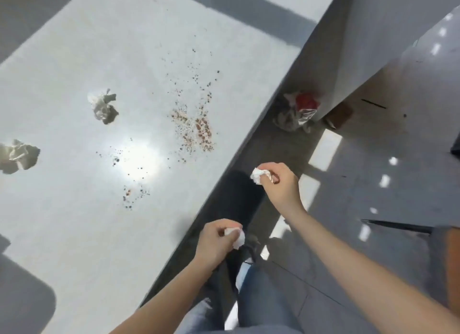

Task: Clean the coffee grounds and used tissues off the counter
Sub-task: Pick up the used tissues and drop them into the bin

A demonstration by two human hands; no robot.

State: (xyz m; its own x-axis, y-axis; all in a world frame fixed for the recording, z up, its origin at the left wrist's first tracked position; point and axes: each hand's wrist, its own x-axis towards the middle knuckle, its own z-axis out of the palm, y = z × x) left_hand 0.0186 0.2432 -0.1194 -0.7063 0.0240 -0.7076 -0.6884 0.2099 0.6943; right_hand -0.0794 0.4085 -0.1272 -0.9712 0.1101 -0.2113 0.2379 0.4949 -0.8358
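The white counter (74, 221) fills the left of the view. Brown and dark coffee grounds (196, 127) lie scattered near its right edge, with a smaller patch (132, 196) closer to me. Two crumpled tissues rest on the counter: one (103, 107) at the middle left, another (18, 155) at the far left edge. My left hand (216, 241) is shut on a small white tissue wad (236, 236) just past the counter's edge. My right hand (281, 184) holds a second white tissue wad (258, 175) out over the floor.
On the grey tiled floor (361, 196) beside the counter sits a pile of rubbish with a red item and clear plastic (298, 112) against a grey pillar (331, 72). My legs in jeans (249, 296) stand close to the counter's edge. A grey object (25, 301) sits at the lower left.
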